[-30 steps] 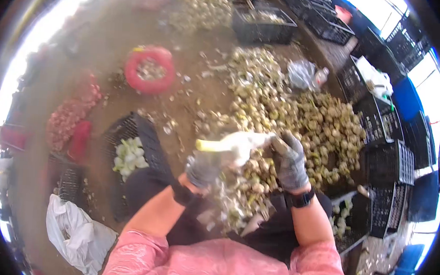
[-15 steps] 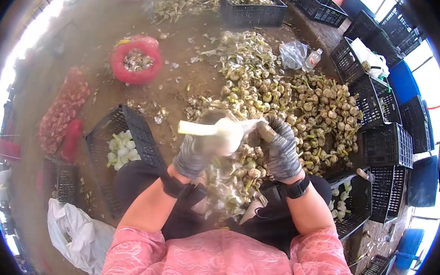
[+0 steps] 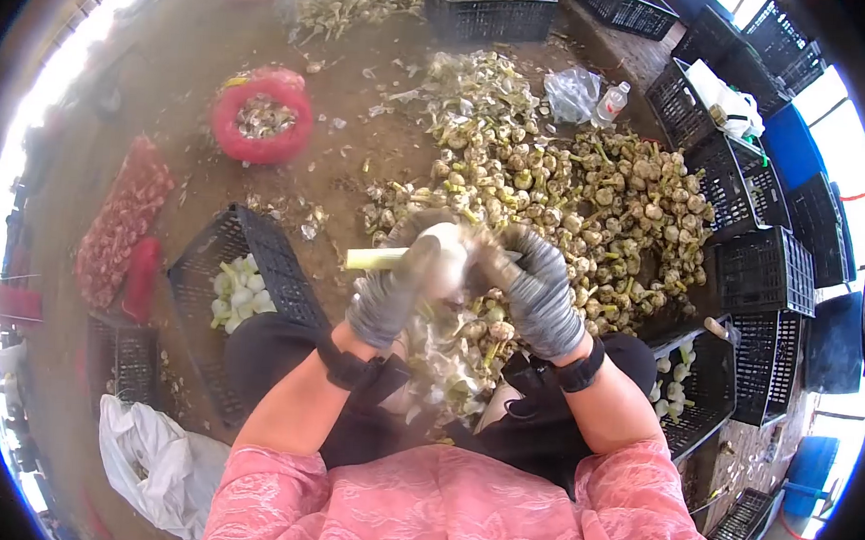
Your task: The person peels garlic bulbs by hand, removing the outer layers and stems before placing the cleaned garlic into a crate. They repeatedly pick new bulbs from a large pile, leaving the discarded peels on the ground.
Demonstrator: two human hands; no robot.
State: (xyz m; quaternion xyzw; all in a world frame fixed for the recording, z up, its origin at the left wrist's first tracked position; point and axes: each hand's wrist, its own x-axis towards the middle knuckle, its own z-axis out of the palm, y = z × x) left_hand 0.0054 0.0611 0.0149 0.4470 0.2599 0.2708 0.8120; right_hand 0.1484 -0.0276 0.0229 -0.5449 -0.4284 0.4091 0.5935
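In the middle of the head view, my gloved left hand [image 3: 393, 286] is wrapped round a white garlic bulb [image 3: 443, 251], whose pale green stem points left. My gloved right hand [image 3: 535, 280] is closed at the bulb's right side; its fingertips are blurred, and whatever they pinch cannot be made out. Beneath and beyond both hands lies a large heap of unpeeled garlic [image 3: 554, 188]. Loose papery skins [image 3: 438, 358] lie between my legs.
A black crate [image 3: 281, 272] with white bulbs [image 3: 241, 294] stands at left, another crate [image 3: 705, 392] at right. Further off are a pink net bag [image 3: 298, 131], a plastic bottle [image 3: 611, 103] and stacked crates [image 3: 765, 273]. A white sack [image 3: 163, 466] lies lower left.
My right hand has moved slightly down and left against the bulb. My left hand has closed further round it, and the bulb sits a little further left and higher.
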